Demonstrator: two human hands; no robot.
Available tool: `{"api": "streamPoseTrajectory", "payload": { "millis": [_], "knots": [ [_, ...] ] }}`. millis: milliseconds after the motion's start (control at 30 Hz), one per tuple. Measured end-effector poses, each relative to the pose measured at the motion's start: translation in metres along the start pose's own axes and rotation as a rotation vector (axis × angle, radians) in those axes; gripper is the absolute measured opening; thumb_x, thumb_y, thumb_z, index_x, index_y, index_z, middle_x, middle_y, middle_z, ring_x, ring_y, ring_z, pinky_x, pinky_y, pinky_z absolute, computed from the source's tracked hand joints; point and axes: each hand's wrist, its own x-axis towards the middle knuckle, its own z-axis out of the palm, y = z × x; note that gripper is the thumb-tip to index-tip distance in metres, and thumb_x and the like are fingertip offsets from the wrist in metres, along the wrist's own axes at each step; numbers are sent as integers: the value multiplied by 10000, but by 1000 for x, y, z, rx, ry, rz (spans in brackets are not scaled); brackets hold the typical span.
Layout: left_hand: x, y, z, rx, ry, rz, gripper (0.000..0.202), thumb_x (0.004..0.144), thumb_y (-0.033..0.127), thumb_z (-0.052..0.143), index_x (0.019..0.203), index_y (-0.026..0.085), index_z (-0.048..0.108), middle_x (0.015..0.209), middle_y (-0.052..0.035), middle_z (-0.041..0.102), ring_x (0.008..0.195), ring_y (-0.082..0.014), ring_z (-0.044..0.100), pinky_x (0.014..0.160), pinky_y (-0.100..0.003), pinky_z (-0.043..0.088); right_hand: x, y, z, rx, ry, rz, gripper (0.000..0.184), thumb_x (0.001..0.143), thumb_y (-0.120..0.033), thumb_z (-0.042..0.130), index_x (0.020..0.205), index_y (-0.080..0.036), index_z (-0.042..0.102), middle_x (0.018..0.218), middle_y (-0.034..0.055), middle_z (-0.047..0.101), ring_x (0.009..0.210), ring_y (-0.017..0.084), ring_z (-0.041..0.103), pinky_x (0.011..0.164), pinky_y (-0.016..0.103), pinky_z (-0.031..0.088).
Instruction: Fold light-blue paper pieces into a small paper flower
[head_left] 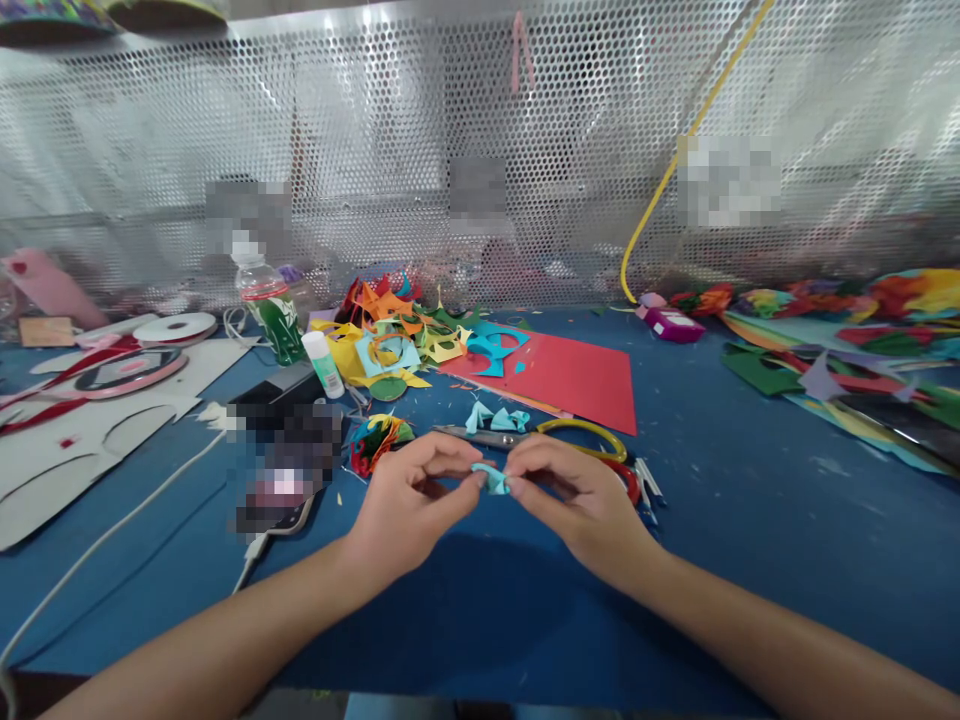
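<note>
Between both hands, above the blue table, is a small folded piece of light-blue paper [495, 481]. My left hand [412, 492] pinches its left end with thumb and fingertips. At the other end, my right hand [577, 490] pinches it the same way. Just beyond the fingers lie more light-blue folded paper pieces [497, 418]. Scissors [581, 436] with yellow and red handles rest behind the right hand, which partly hides them. A bundle of multicoloured paper pieces [375, 438] sits beyond the left hand.
A red paper sheet [577, 375] and a heap of coloured paper offcuts [394, 325] lie farther back. Left of them stand a glue stick [322, 364] and a plastic bottle [270, 305]. A phone [292, 515] with a white cable [120, 540] lies left. A perforated metal panel [420, 130] closes the back.
</note>
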Motion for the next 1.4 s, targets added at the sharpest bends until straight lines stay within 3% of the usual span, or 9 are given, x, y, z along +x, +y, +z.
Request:
{"api": "streamPoseTrajectory", "payload": {
  "millis": [133, 300, 567, 767, 1000, 1200, 1400],
  "knots": [
    [-1, 1, 0, 40, 0, 15, 126, 748, 224, 633, 860, 168, 621, 785, -39, 715, 704, -147, 670, 602, -203, 537, 0, 0, 1, -4, -4, 7, 50, 812, -195, 552, 772, -211, 576, 778, 17, 576, 725, 140, 561, 650, 261, 463],
    [-1, 3, -1, 144, 4, 20, 208, 767, 244, 613, 962, 171, 620, 768, -36, 714, 641, -142, 656, 556, -207, 526, 1, -1, 3, -15, 14, -1, 51, 807, -203, 558, 760, -208, 576, 770, 23, 587, 721, 149, 569, 648, 271, 470],
    [1, 2, 0, -75, -85, -102, 315, 777, 251, 609, 1080, 189, 547, 867, -42, 712, 619, -103, 619, 582, -198, 540, 3, 3, -1, -63, 97, -10, 60, 796, -170, 567, 757, -211, 587, 764, 1, 593, 709, 123, 566, 639, 231, 457],
    [0, 4, 2, -53, -13, -99, 278, 739, 220, 637, 1011, 180, 603, 801, -34, 717, 577, -93, 607, 543, -174, 519, 1, 1, 1, -53, 60, -4, 52, 796, -181, 566, 753, -203, 584, 767, 16, 590, 704, 138, 575, 637, 251, 468],
    [-5, 7, 3, -10, 52, -116, 217, 703, 195, 651, 918, 170, 651, 742, -34, 718, 566, -108, 621, 486, -163, 491, -1, -2, 2, -90, 36, -103, 63, 789, -167, 575, 754, -215, 598, 749, 14, 610, 697, 141, 583, 648, 266, 477],
    [-3, 6, 4, -9, 42, -77, 206, 690, 211, 674, 890, 166, 655, 728, -38, 713, 542, -112, 614, 468, -179, 489, -1, -2, 2, -91, 34, -85, 47, 796, -189, 574, 763, -215, 596, 755, 23, 612, 702, 149, 588, 644, 277, 483],
    [-1, 5, 1, -3, 18, -33, 124, 654, 228, 719, 738, 160, 658, 684, -37, 689, 557, -117, 613, 471, -184, 501, -1, -2, -1, -32, -29, -76, 53, 802, -189, 573, 770, -216, 605, 763, 20, 606, 717, 146, 580, 646, 273, 475]
  ]
}}
